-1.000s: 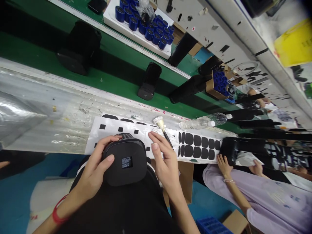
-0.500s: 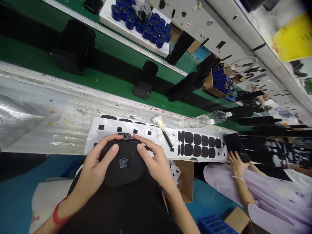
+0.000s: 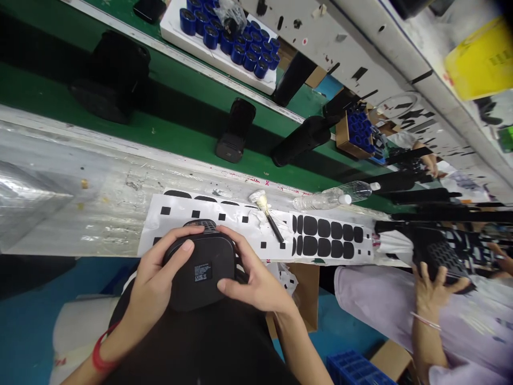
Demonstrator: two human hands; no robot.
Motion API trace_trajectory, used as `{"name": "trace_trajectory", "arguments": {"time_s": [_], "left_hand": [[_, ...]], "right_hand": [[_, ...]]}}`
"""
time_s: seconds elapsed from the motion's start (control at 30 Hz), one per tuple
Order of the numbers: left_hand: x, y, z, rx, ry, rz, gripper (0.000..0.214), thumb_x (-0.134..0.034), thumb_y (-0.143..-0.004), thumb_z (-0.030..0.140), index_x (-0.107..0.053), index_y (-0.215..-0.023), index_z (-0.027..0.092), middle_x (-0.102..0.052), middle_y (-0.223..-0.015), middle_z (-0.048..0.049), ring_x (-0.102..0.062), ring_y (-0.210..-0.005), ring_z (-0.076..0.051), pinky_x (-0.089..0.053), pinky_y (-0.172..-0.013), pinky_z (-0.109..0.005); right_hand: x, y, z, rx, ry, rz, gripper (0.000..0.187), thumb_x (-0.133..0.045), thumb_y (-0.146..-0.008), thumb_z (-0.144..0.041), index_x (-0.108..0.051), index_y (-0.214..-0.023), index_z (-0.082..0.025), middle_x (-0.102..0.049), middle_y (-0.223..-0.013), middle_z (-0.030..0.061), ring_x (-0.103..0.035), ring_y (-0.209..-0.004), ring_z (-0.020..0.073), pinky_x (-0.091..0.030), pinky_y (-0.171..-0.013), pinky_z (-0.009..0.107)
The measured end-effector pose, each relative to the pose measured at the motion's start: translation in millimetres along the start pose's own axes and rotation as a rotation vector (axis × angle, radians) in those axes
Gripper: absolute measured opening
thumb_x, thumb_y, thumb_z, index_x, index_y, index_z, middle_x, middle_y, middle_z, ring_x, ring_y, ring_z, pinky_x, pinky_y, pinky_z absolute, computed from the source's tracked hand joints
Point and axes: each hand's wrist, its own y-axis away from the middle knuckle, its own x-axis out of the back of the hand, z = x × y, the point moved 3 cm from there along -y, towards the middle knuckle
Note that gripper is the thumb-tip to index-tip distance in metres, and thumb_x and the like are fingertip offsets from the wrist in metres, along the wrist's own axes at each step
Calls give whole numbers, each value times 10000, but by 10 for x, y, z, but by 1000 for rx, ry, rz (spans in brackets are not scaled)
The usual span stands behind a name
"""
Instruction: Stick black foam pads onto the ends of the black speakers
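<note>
A black plastic device (image 3: 188,293) with a rounded square base and a printed label (image 3: 202,271) is held close to my body, its base turned towards me. My left hand (image 3: 160,267) grips its left side, thumb on the base and fingers over the far edge. Round the right side, my right hand (image 3: 250,275) is closed on it, with the thumb pressed on the base near the label. A slotted grille (image 3: 206,225) shows at the device's far edge. Just beyond lies a white sheet of black stickers (image 3: 208,206).
A brush (image 3: 269,214) lies on the sticker sheets, with plastic bottles (image 3: 320,200) to its right. Black devices (image 3: 236,131) stand on the green conveyor (image 3: 180,120). Blue cylinders (image 3: 238,53) fill a white tray. At right, a co-worker's hand (image 3: 433,291) holds another black device.
My right thumb has slid down the base towards its lower right edge. The device has tilted slightly. The co-worker has moved their black device to the right, away from the sticker sheet.
</note>
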Motion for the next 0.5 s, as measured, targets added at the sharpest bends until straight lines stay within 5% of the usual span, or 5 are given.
{"name": "trace_trajectory", "arguments": {"time_s": [0.1, 0.27, 0.37, 0.5], "left_hand": [[1, -12, -5, 10, 11, -13, 413, -690, -798, 606, -725, -1065, 294, -699, -1248, -6, -580, -1234, -317, -501, -989, -364], [26, -26, -54, 14, 29, -72, 407, -660, -837, 584, -696, -1131, 306, -666, -1311, -13, -589, -1225, -321, -522, -980, -382], [86, -14, -82, -92, -100, -112, 359, -612, -884, 552, -673, -1163, 335, -653, -1329, 0, -573, -1267, -293, -482, -1062, -366], [198, 59, -161, -224, -212, -239, 526, -630, -879, 483, -500, -1382, 397, -529, -1493, 3, -461, -1404, -304, -383, -1187, -430]], "right_hand": [[14, 37, 29, 5, 35, -37, 1020, -793, -737, -170, -254, -1577, -382, -299, -1630, 27, -332, -1488, 289, -374, -1187, 486], [17, 34, 111, 9, 10, -84, 1095, -827, -747, -237, -157, -1598, -401, -207, -1671, 13, -300, -1509, 289, -421, -1155, 462], [63, 46, 155, 14, -60, -131, 935, -764, -849, -300, -201, -1586, -417, -184, -1679, -20, -305, -1512, 257, -405, -1170, 431], [98, 53, 151, 34, -102, -52, 608, -657, -948, -366, -420, -1507, -405, -361, -1615, -38, -368, -1482, 224, -368, -1198, 412]]}}
